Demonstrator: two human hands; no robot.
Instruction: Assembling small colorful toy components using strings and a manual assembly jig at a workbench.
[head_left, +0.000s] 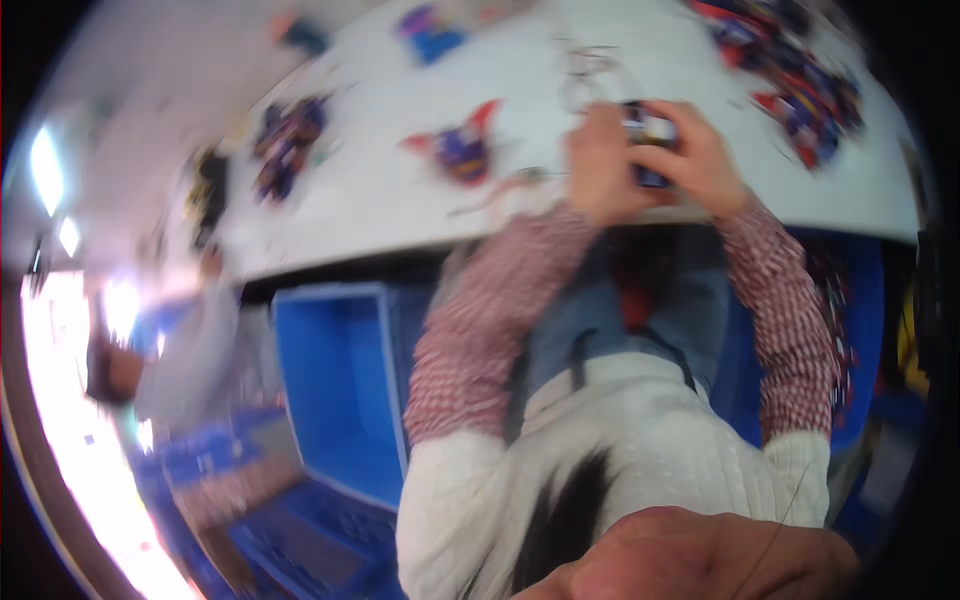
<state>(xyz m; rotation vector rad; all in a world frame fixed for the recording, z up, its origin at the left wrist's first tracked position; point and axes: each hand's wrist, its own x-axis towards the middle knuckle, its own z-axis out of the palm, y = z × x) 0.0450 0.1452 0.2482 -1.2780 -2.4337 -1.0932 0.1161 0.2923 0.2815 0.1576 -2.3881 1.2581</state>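
Both hands are up at the near edge of the white counter [400, 190], working one small dark-and-white piece [650, 135] between them: the left hand [598, 165] cups it from the side and the right hand [697, 160] wraps over it, fingers [655, 152] curled in and pinching the piece from both sides. The frame is pretty smeared with motion blur, so I can't tell what the piece actually is, probably some little toy or packet like the rest. Going by how things lie, I'd say the work is somewhere in the middle: there's a big heap of colourful items [800, 80] off at the far right of the counter, and single ones are spread out on the left, like a red-and-purple piece [462, 148], a dark purple cluster [288, 140] and a blue one [432, 32] near the far edge, so plenty is left either way. A tangle of clear wire or plastic [590, 70] sits just beyond the hands. Under the counter there's a blue crate [335, 390] standing open on the left, more blue bins [290, 540] lower down, and another person in a pale top [190, 350] off to the left. Bright glare washes out the left rim of the room.
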